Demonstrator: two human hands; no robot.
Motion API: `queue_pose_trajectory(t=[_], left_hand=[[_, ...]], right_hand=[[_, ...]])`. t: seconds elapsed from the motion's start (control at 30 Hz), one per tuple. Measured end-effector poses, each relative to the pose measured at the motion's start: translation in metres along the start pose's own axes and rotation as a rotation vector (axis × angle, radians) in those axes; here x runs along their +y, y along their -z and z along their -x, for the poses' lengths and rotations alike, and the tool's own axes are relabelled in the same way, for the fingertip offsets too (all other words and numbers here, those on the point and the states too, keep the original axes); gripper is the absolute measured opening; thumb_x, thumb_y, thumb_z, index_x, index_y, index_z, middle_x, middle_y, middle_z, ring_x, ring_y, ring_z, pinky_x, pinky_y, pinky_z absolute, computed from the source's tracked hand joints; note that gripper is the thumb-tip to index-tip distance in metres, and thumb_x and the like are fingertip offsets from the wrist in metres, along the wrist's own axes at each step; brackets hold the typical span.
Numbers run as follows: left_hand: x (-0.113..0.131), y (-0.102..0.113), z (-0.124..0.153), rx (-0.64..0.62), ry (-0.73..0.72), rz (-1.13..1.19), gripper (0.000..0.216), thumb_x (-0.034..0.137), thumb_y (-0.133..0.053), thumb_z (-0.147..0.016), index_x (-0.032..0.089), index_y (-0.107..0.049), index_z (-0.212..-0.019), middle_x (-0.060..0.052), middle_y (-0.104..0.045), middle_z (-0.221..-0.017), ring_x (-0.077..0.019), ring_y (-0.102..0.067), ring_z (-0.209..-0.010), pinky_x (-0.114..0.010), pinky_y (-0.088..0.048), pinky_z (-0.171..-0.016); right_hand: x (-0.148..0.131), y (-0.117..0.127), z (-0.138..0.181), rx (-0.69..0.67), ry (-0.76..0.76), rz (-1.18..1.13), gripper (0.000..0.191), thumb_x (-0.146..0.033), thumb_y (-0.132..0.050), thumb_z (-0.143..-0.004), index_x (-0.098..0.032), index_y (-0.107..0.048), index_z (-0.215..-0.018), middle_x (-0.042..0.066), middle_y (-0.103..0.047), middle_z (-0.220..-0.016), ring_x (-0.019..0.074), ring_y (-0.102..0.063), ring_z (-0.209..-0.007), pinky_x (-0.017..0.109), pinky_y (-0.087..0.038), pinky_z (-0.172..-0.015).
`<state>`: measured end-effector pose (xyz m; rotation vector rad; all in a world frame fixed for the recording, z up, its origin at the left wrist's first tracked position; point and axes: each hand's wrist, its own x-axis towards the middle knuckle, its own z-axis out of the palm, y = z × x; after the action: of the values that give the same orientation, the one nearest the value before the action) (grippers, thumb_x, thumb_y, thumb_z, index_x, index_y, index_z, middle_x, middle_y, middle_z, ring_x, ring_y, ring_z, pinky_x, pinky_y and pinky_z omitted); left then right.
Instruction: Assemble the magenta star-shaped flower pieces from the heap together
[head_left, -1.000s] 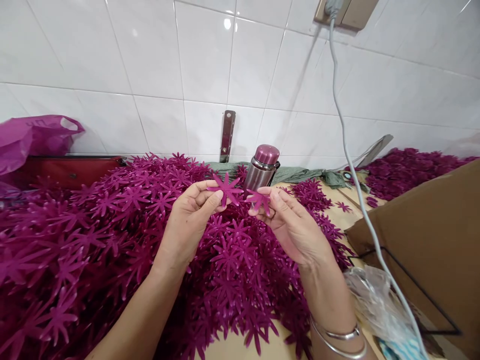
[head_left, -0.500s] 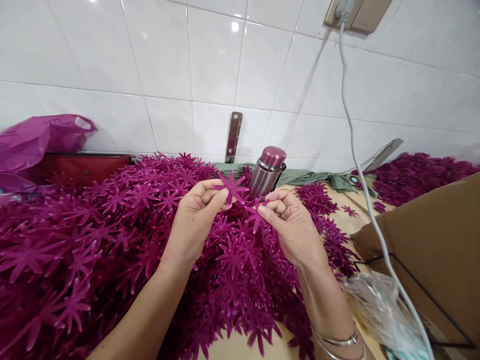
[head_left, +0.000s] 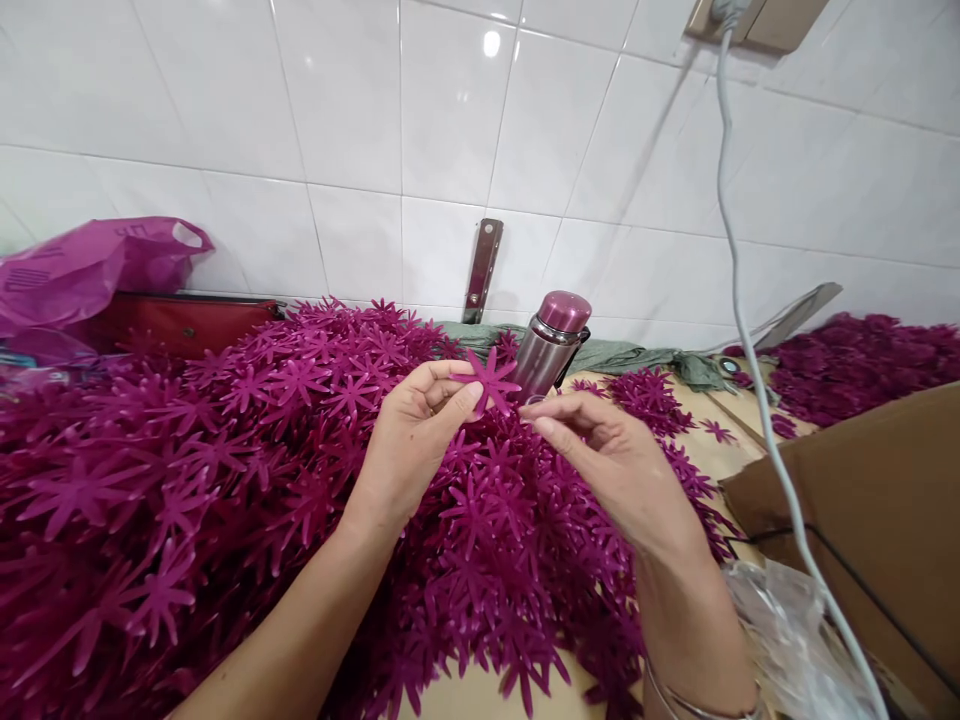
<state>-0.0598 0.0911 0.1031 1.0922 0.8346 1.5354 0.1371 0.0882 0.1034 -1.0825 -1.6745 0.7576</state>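
Observation:
My left hand [head_left: 420, 425] pinches a magenta star-shaped artificial flower [head_left: 491, 382] between thumb and fingers, its narrow petals spread outward. Just to the right, my right hand [head_left: 611, 450] is held with thumb and forefinger slightly apart, and no flower shows between them. Its fingertips are close to the held flower's right-hand petals but do not visibly touch them. Beneath both hands spreads a large heap of the same magenta flowers [head_left: 300, 480]. A metal bracelet [head_left: 675, 700] circles my right wrist.
Behind the hands stands a steel flask [head_left: 544, 350] with a pink lid. A cardboard box [head_left: 862, 500] and clear plastic bag [head_left: 787, 620] are on the right, crossed by a grey cable [head_left: 739, 270]. At left are a magenta bag [head_left: 97, 270] and red pouch [head_left: 187, 325], against a tiled wall.
The second flower that was in my right hand's fingers is no longer there, and those fingers have loosened. My left hand keeps its flower. The whole view has shifted slightly.

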Motion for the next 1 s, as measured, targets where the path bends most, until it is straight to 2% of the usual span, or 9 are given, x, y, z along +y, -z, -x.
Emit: queue_pose_trajectory(t=[0.1,0.17,0.23,0.33,0.47,0.53,0.63,0.77,1.0], left_hand=[[-0.002,-0.005,0.003,-0.041,0.028,-0.005,0.021,0.026,-0.079,-0.083,0.017,-0.069,-0.099,0.003,-0.072,-0.082,-0.0081,-0.064,-0.073,-0.021,-0.051,-0.075],[-0.004,-0.009,0.005,-0.074,0.043,-0.022,0.020,0.024,-0.078,-0.083,0.018,-0.069,-0.100,0.003,-0.073,-0.083,-0.0084,-0.065,-0.075,-0.021,-0.051,-0.076],[-0.006,-0.011,0.007,-0.109,0.048,-0.050,0.023,0.024,-0.078,-0.083,0.018,-0.069,-0.103,0.002,-0.074,-0.084,-0.0101,-0.067,-0.078,-0.023,-0.052,-0.079],[-0.007,-0.012,0.007,-0.137,0.001,-0.100,0.025,0.024,-0.078,-0.083,0.018,-0.068,-0.105,-0.001,-0.076,-0.090,-0.0132,-0.070,-0.086,-0.027,-0.055,-0.086],[-0.007,-0.010,0.007,-0.090,-0.055,-0.221,0.028,0.027,-0.078,-0.084,0.020,-0.068,-0.109,-0.004,-0.074,-0.105,-0.0145,-0.070,-0.093,-0.028,-0.055,-0.088],[-0.006,-0.009,0.007,-0.071,-0.039,-0.243,0.033,0.030,-0.076,-0.086,0.020,-0.066,-0.116,-0.005,-0.073,-0.110,-0.0151,-0.069,-0.097,-0.027,-0.055,-0.088],[-0.007,-0.009,0.008,-0.074,0.007,-0.229,0.038,0.034,-0.074,-0.089,0.020,-0.063,-0.123,-0.006,-0.072,-0.111,-0.0162,-0.068,-0.100,-0.029,-0.054,-0.090],[-0.008,-0.010,0.008,-0.122,0.087,-0.203,0.044,0.035,-0.073,-0.089,0.018,-0.061,-0.128,-0.008,-0.072,-0.112,-0.0170,-0.067,-0.103,-0.032,-0.052,-0.095],[-0.013,-0.009,0.007,-0.177,0.039,-0.186,0.042,0.028,-0.075,-0.088,0.018,-0.061,-0.126,-0.006,-0.072,-0.112,-0.0140,-0.068,-0.095,-0.029,-0.056,-0.091]], right_hand=[[0.000,0.000,0.000,0.181,0.037,-0.058,0.019,-0.039,-0.076,-0.090,-0.025,-0.074,-0.103,0.004,-0.075,-0.107,0.0213,-0.068,-0.100,0.040,-0.052,-0.097],[-0.001,-0.005,0.000,0.221,0.022,-0.108,0.032,-0.039,-0.080,-0.087,-0.026,-0.070,-0.114,0.005,-0.074,-0.112,0.0212,-0.068,-0.105,0.040,-0.051,-0.100],[-0.001,-0.011,-0.001,0.146,-0.040,-0.177,0.042,-0.039,-0.081,-0.085,-0.027,-0.067,-0.122,0.005,-0.074,-0.115,0.0212,-0.068,-0.106,0.040,-0.051,-0.101],[0.002,-0.019,-0.003,0.011,-0.093,-0.321,0.026,-0.039,-0.081,-0.084,-0.025,-0.073,-0.104,0.004,-0.076,-0.112,0.0211,-0.068,-0.105,0.039,-0.051,-0.102],[0.007,-0.023,-0.005,0.128,-0.102,-0.444,0.027,-0.044,-0.084,-0.079,-0.023,-0.067,-0.085,0.000,-0.075,-0.088,0.0175,-0.067,-0.083,0.033,-0.054,-0.084],[0.007,-0.024,-0.005,0.158,-0.139,-0.507,0.030,-0.046,-0.084,-0.078,-0.025,-0.064,-0.088,-0.002,-0.072,-0.076,0.0164,-0.065,-0.071,0.031,-0.053,-0.075],[0.008,-0.026,-0.006,0.138,-0.171,-0.570,0.032,-0.044,-0.083,-0.080,-0.026,-0.064,-0.099,-0.003,-0.073,-0.073,0.0167,-0.065,-0.068,0.031,-0.053,-0.075],[0.011,-0.028,-0.004,0.125,-0.133,-0.505,0.028,-0.042,-0.079,-0.086,-0.024,-0.066,-0.104,-0.004,-0.072,-0.076,0.0145,-0.063,-0.072,0.028,-0.051,-0.078],[0.004,-0.033,-0.002,0.152,-0.044,-0.321,0.024,-0.043,-0.074,-0.089,-0.022,-0.063,-0.090,-0.005,-0.059,-0.071,0.0112,-0.051,-0.063,0.023,-0.042,-0.060]])
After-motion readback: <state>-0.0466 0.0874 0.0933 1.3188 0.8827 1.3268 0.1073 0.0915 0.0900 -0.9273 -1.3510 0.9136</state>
